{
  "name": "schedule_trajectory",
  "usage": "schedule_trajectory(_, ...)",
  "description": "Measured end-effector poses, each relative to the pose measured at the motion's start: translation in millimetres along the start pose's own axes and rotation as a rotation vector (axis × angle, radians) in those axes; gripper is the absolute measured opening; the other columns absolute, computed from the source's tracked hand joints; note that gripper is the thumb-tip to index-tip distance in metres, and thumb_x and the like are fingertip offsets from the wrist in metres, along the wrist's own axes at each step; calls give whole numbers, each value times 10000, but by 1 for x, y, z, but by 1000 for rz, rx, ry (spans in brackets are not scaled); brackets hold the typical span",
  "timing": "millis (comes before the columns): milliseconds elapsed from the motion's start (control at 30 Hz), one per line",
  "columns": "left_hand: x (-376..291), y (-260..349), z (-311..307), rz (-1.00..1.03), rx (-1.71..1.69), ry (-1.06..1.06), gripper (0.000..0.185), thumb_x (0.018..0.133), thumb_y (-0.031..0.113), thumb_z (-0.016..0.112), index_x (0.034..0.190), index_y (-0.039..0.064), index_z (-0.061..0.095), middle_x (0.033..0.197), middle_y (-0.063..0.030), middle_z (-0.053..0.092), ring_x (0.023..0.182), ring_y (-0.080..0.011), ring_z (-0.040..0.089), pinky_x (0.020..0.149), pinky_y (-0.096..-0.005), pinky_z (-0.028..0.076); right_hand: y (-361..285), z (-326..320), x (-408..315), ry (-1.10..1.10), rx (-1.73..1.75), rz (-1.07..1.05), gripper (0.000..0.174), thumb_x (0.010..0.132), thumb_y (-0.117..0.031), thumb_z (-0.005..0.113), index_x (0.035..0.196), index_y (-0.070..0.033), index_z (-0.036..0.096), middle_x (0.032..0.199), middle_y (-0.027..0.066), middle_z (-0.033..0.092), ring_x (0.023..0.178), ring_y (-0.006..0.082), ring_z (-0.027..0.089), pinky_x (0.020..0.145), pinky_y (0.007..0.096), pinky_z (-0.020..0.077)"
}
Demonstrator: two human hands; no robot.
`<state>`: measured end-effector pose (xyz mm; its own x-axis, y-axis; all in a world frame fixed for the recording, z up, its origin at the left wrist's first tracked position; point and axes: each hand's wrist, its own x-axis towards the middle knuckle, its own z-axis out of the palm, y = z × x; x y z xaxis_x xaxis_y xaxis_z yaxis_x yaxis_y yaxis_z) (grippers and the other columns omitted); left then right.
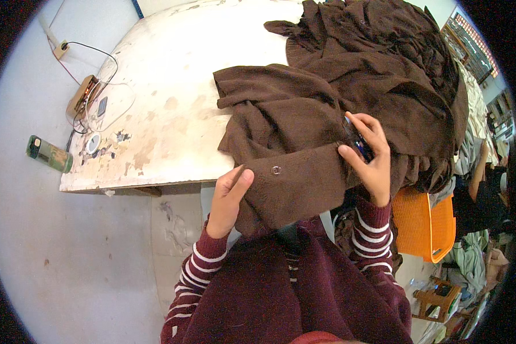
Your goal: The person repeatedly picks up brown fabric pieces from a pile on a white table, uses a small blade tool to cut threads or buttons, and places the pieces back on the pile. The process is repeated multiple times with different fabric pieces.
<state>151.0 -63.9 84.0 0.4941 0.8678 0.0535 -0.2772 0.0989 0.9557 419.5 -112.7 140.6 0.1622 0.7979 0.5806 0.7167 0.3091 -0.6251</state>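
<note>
A brown cloth garment stretches between my hands at the table's front edge. My left hand pinches its near left edge between thumb and fingers. A small round button shows on the flat band of cloth, to the right of my left thumb. In my right hand is a small dark tool with blue parts, mostly covered by the fingers; its exact kind is unclear. The right thumb tip touches or nearly touches the cloth's upper right corner.
More brown cloth lies heaped on the pale worn table. At left are a power strip, cables, a roll of tape and a green bottle. An orange plastic basket stands at right, near another person's arm.
</note>
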Motion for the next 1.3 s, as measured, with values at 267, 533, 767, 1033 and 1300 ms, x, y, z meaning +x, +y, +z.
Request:
schedule_trajectory(267, -6, 0, 10, -52, -179, 3, 388, 1008, 288, 449, 1128, -50, 600, 1061, -68, 648, 942, -110, 583, 853, -257, 443, -51, 24, -17, -214, 62, -147, 269, 719, -177, 777, 964, -91, 704, 846, 82, 698, 666, 206, 668, 617, 295, 509)
schedule_trajectory(533, -9, 4, 11, -58, -178, 0, 381, 1012, 273, 439, 1152, -48, 591, 1086, -78, 643, 969, -125, 591, 876, -271, 450, -53, 35, -16, -264, -39, -214, 223, 730, -196, 762, 928, -108, 706, 847, 60, 707, 684, 212, 679, 601, 313, 513)
schedule_trajectory(767, -9, -1, 8, -60, -218, -6, 383, 1010, 271, 447, 1159, -54, 583, 1108, -91, 638, 979, -136, 596, 884, -277, 452, -52, 38, -16, -249, -12, -207, 215, 728, -182, 762, 921, -104, 709, 851, 68, 710, 708, 226, 687, 621, 308, 523)
schedule_trajectory(1033, -9, -1, 8, -94, -281, -16, 395, 1007, 280, 455, 1179, -56, 573, 1121, -106, 638, 987, -151, 604, 890, -285, 457, -51, 40, -17, -238, 7, -176, 224, 721, -178, 768, 924, -103, 711, 843, 64, 711, 704, 223, 687, 620, 301, 524)
schedule_trajectory(1300, -9, 2, 9, -101, -332, -41, 380, 1011, 259, 444, 1185, -54, 572, 1131, -92, 635, 991, -148, 601, 886, -287, 459, -45, 46, -17, -146, 109, -153, 216, 735, -166, 766, 922, -76, 710, 859, 82, 714, 741, 236, 697, 680, 306, 539)
